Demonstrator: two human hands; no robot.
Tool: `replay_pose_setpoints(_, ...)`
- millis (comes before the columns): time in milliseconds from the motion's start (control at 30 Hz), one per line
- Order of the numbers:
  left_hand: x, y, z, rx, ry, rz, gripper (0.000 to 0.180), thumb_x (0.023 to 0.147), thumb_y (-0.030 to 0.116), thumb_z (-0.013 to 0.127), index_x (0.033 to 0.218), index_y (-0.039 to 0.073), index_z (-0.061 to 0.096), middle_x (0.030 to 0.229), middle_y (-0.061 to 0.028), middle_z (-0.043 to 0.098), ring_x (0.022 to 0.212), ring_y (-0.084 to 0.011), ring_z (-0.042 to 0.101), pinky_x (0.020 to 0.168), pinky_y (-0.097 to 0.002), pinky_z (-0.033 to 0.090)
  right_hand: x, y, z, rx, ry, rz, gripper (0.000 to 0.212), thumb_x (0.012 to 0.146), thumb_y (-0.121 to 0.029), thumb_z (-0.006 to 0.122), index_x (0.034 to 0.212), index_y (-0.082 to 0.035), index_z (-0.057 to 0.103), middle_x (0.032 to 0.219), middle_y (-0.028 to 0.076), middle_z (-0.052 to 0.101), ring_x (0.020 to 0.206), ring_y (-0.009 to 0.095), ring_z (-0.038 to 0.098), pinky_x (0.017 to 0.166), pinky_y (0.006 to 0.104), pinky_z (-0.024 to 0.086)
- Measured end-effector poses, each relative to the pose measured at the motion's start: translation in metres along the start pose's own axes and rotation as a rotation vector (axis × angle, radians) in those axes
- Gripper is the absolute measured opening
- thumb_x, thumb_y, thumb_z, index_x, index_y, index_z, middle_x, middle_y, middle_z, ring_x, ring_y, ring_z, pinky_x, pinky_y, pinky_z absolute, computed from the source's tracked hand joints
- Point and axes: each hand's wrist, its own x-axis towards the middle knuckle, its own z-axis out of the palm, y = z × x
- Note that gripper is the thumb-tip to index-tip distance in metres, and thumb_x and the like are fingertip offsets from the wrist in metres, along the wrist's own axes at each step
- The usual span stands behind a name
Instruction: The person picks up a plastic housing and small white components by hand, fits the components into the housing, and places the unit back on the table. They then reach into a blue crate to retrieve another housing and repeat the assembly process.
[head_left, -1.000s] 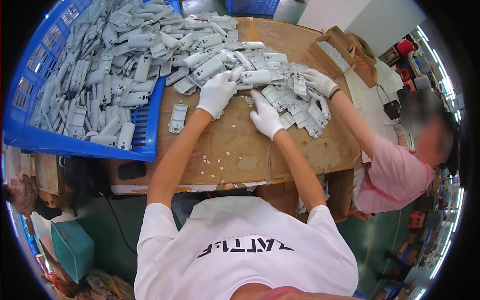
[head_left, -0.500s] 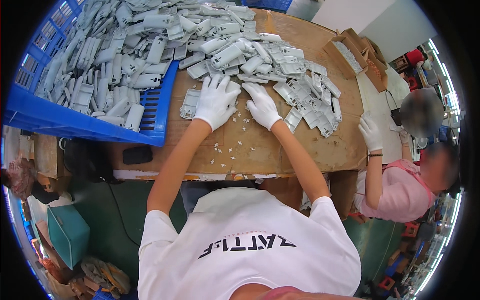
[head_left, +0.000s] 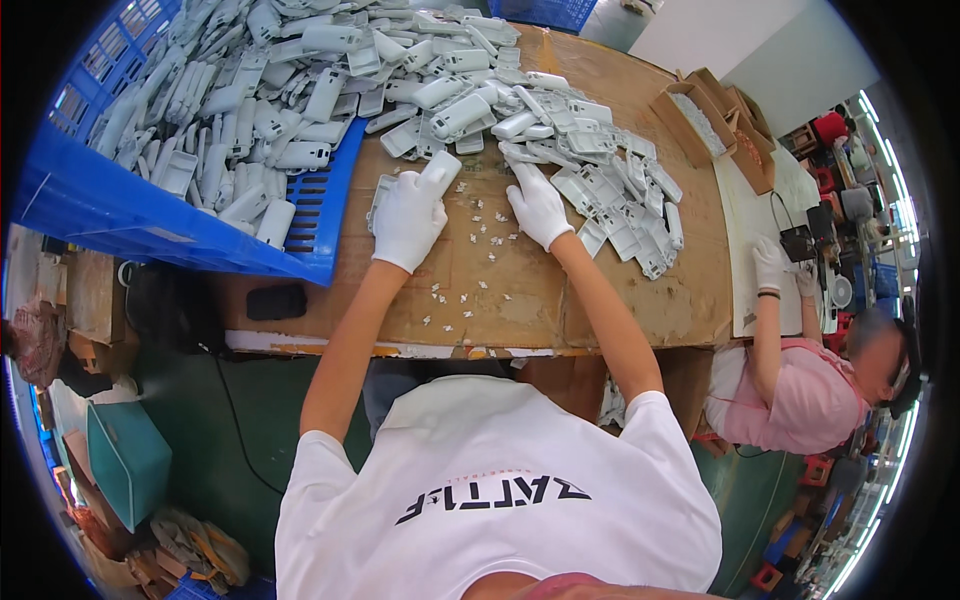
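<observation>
White-gloved left hand [head_left: 408, 216] pinches a grey casing [head_left: 440, 170]; right hand's [head_left: 538, 205] grip lies spread flat.

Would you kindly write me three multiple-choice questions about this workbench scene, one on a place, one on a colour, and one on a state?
1. Where is the blue crate?
A. To the person's left on the table
B. On the floor
C. By the co-worker

2. What colour are the gloves on the person's hands?
A. Black
B. White
C. Yellow

3. What is the left hand doing?
A. Hanging at the person's side
B. Resting empty on the table
C. Gripping a grey plastic part

Answers:
1 A, the crate sits at the table's left end.
2 B, both the left hand and the right hand wear white gloves.
3 C, its fingers close on the part.
</observation>
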Motion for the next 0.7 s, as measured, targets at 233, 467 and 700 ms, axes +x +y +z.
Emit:
replay_pose_setpoints(233, -0.004, -0.027, -0.002, -0.014, 0.066, -0.093, 0.031, 0.085, 0.015, 0.066, 0.116, 0.013, 0.061, 0.098, -0.0101, 0.060, 0.091, -0.0315, 0.062, 0.076, -0.0451, 0.052, -0.012, -0.023, 0.012, 0.130, -0.125, -0.268, 0.050, 0.083, 0.001, 0.050, 0.132, -0.005, 0.055, 0.138, 0.020, 0.054, 0.130, 0.037, 0.047, 0.111, 0.0429, 0.038)
replay_pose_setpoints(467, -0.017, -0.009, -0.014, -0.030, 0.167, 0.010, 0.043, 0.077, 0.029, 0.078, 0.113, 0.012, 0.062, 0.106, -0.0103, 0.061, 0.099, -0.0302, 0.061, 0.081, -0.0434, 0.051, -0.021, -0.041, 0.002, 0.341, -0.210, -0.156, 0.053, 0.086, -0.003, 0.053, 0.138, -0.007, 0.051, 0.145, 0.016, 0.050, 0.135, 0.035, 0.045, 0.114, 0.0394, 0.035)
replay_pose_setpoints(700, -0.009, -0.033, -0.003, 0.175, -0.016, 0.037, 0.048, 0.076, 0.026, 0.078, 0.116, 0.010, 0.055, 0.095, -0.0067, 0.063, 0.087, -0.0276, 0.064, 0.076, -0.0414, 0.052, -0.003, -0.043, 0.015, 0.215, -0.289, -0.351, 0.047, 0.087, -0.004, 0.051, 0.133, -0.007, 0.056, 0.140, 0.016, 0.055, 0.136, 0.035, 0.044, 0.118, 0.0431, 0.030)
